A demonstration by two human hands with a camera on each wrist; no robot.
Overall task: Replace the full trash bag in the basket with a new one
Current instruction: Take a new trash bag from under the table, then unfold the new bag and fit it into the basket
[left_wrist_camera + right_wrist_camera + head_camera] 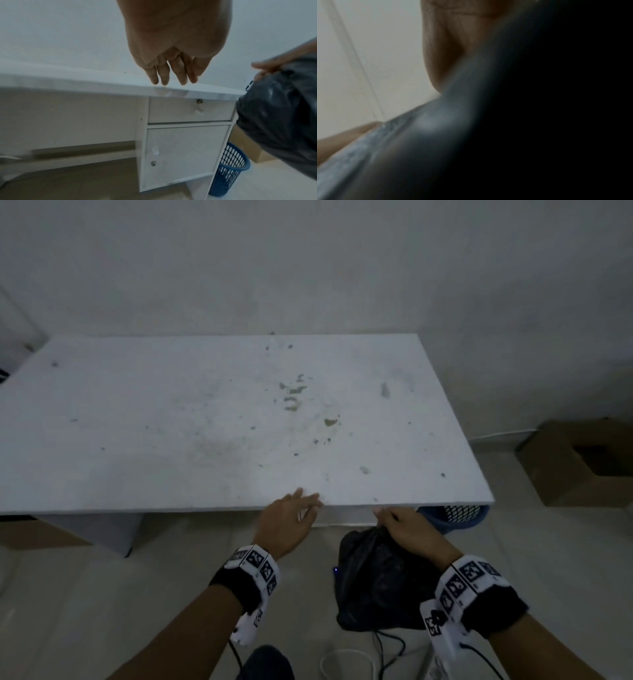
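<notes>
My right hand [399, 525] grips the gathered top of a full black trash bag [380, 580], which hangs in the air below the desk's front edge. The bag fills the right wrist view [471, 135] and shows at the right of the left wrist view [278, 115]. My left hand [301, 508] is open, its straight fingers [171, 77] held out at the front edge of the white desk [205, 422], holding nothing. A blue mesh basket [452, 517] stands on the floor beside the desk's right end [229, 167]; no bag shows in it.
The desk has a drawer [188, 111] and a cabinet door [181, 151] under its right side. Cardboard boxes [582, 463] sit on the floor at the right. Cables [387, 648] lie on the tiled floor near my feet.
</notes>
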